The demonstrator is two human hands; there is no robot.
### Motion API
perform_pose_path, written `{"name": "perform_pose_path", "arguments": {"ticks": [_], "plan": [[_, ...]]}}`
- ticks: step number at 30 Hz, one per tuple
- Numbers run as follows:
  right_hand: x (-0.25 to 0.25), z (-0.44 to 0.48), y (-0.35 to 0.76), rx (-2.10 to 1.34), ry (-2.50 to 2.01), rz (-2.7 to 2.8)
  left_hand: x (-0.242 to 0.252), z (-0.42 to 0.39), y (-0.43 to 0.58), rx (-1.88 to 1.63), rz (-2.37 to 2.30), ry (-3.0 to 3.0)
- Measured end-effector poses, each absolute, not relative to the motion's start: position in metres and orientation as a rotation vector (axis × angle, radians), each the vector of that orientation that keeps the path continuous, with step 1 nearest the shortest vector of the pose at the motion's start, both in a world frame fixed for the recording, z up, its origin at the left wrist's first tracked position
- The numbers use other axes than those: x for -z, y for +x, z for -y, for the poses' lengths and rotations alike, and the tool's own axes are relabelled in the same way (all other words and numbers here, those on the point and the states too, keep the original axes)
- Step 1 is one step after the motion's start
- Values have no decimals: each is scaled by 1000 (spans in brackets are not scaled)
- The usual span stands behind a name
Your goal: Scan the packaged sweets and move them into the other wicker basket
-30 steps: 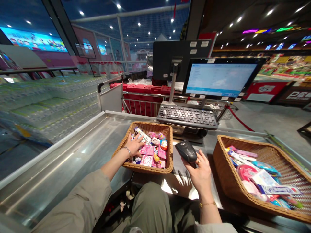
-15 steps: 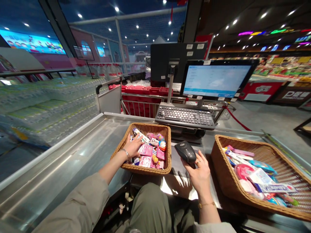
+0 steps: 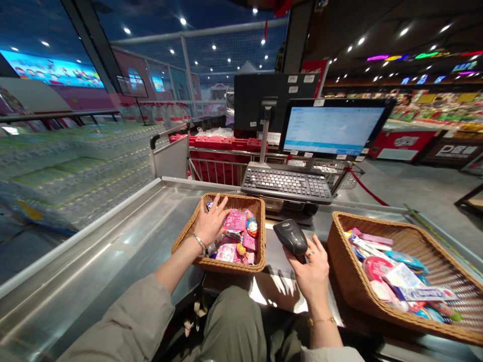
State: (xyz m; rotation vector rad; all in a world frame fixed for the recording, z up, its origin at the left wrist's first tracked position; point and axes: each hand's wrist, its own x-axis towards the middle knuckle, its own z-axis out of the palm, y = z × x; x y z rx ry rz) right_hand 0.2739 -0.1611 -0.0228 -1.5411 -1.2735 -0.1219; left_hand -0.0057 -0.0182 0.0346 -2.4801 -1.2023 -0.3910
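Note:
My left hand (image 3: 211, 223) is over the left wicker basket (image 3: 262, 231), its fingers stretched and spread among small packaged sweets. Its fingertips lie beside a pink packet (image 3: 236, 219); whether they touch it I cannot tell. A round-faced blue and red sweet (image 3: 252, 229) and a white and pink packet (image 3: 226, 252) lie close by in the same basket. Wrapped round the handle of a black barcode scanner (image 3: 290, 236), my right hand (image 3: 314, 269) stays between the two baskets, with the scanner's head tilted toward the left one.
To the right stands a second wicker basket (image 3: 339, 266) with several packaged sweets, a blue and white stick pack (image 3: 426, 293) among them. Behind the counter (image 3: 124, 241) are a keyboard (image 3: 287, 182), a lit monitor (image 3: 332, 128) and a shopping cart (image 3: 215, 168).
My left hand has shifted slightly up and right within the basket, its fingers more spread. The pink packet has moved up and right, over the other sweets. The scanner has barely moved.

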Motion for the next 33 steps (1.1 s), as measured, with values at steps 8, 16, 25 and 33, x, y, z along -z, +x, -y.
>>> {"name": "perform_pose_path", "arguments": {"ticks": [8, 16, 25, 33], "plan": [[9, 166, 275, 277, -1522, 1296, -52, 31, 19, 520, 1180, -2435], [-4, 173, 277, 395, -1539, 1317, -66, 38, 45, 629, 1145, -2434], [-19, 182, 278, 447, -1584, 1298, -77, 44, 64, 677, 1151, -2412], [-28, 187, 275, 435, -1600, 1299, -80, 47, 76, 699, 1122, -2423]]}}
